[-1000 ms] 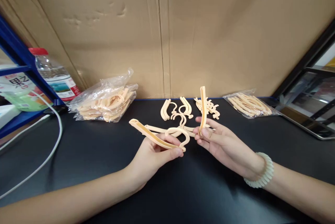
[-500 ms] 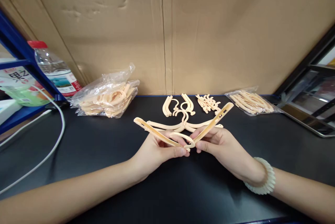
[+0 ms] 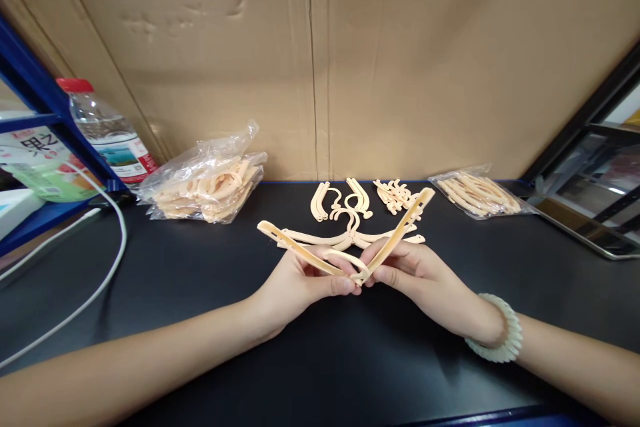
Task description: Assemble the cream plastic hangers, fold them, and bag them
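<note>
My left hand (image 3: 313, 277) pinches a curved beige hanger arm (image 3: 295, 248) that points up to the left, together with a curved hook piece (image 3: 347, 257). My right hand (image 3: 407, 267) grips another beige hanger arm (image 3: 400, 230), slanting up to the right. The lower ends of these parts meet between my fingertips; how they join is partly hidden by the fingers. Just behind my hands, beige hangers (image 3: 353, 237) with hooks lie on the black table (image 3: 320, 360).
Loose beige arms (image 3: 319, 202), hooks (image 3: 335, 199) and small pieces (image 3: 395, 195) lie farther back. Plastic bags of parts lie at left (image 3: 205, 187) and right (image 3: 477, 194). A bottle (image 3: 113, 134), white cable (image 3: 120, 247) and blue shelf (image 3: 30, 122) stand left; a dark rack (image 3: 590, 194) is right.
The arm in my right hand has swung slightly left and steeper, its lower end now against the hook's base. My right hand has shifted a little left; my left hand has barely moved.
</note>
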A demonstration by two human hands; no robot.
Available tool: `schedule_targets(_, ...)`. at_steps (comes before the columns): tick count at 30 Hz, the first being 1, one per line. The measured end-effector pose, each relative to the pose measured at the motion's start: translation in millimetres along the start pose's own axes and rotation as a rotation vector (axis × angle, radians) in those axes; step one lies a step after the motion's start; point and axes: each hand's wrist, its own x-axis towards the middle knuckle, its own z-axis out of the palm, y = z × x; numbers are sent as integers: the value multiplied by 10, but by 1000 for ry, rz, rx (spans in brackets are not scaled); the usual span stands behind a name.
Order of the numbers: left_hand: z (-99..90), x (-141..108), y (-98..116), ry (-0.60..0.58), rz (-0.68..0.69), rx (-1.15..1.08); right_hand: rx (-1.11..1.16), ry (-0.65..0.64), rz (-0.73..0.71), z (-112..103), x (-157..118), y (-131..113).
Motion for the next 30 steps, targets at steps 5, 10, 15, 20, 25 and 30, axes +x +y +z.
schedule_targets(5,7,2,9,22,-11,13,-22,-6,-21,13,6,-12)
schedule_targets(10,10,7,15,12,-29,-31,-8,40,-39,6,17,27)
schedule_targets(15,10,-1,14,3,-30,-18,-62,22,-61,0,13,28)
schedule_targets(20,12,4,21,0,-28,-25,-78,-2,-73,9,16,4)
schedule_targets(25,10,-3,20,-19,-18,-57,-64,-7,-90,4,16,4)
schedule_targets(30,2,-10,11,-35,-14,-44,-65,-28,-94,0,15,-1)
